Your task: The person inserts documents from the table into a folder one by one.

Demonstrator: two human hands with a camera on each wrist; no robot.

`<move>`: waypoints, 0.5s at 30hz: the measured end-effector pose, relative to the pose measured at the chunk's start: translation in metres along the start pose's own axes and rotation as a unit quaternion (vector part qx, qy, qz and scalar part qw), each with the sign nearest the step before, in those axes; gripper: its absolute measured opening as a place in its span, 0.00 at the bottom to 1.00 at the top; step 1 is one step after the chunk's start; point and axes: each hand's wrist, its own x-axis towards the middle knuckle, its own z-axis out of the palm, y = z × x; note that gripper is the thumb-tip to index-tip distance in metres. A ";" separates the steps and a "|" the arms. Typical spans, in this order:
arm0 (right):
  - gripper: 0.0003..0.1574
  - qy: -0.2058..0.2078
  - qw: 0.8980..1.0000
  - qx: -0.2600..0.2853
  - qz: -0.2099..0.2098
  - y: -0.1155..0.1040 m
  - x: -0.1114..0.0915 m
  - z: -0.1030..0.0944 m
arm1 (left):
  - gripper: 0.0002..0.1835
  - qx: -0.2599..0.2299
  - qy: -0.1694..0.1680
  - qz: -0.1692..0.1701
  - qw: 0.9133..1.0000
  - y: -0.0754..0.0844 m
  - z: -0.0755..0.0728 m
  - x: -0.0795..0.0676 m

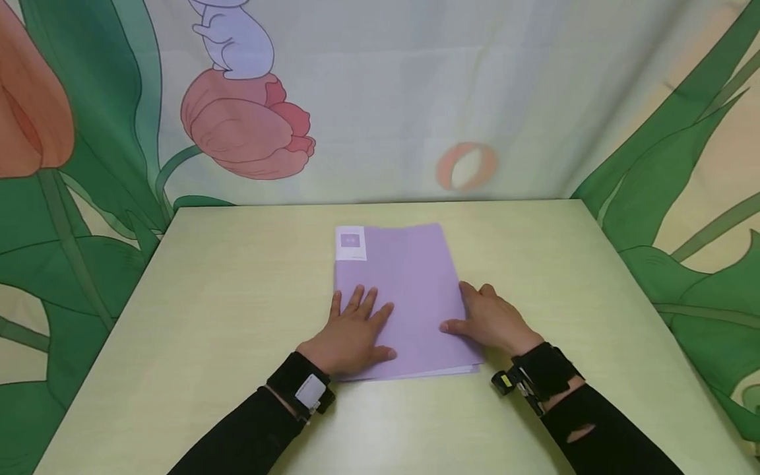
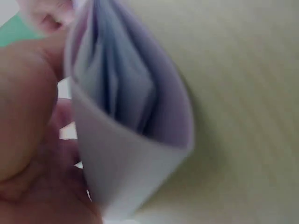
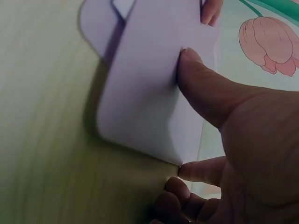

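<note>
A closed purple folder (image 1: 410, 277) with a white label (image 1: 351, 243) at its upper left lies on the table. My left hand (image 1: 353, 336) rests on its lower left part, fingers spread and nearly straight. At the right edge is my right hand (image 1: 495, 316); its thumb lies on the cover while the index finger touches the edge, holding the side between them. In the right wrist view the other fingers (image 3: 168, 200) curl beside the folder's corner. Through the folder's bowed bottom end, the left wrist view shows pale inner sheets (image 2: 126, 84), somewhat blurred.
The pale wood-grain table (image 1: 237, 277) extends around the folder on all sides. Behind it hangs a curtain (image 1: 380, 99) printed with flowers and leaves. Black bands (image 1: 299, 382) with small devices sit on both wrists.
</note>
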 end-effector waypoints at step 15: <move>0.65 0.025 0.999 -0.029 -0.031 -0.015 -0.001 0.008 | 0.41 -0.123 0.118 -0.179 0.969 -0.016 -0.018 -0.019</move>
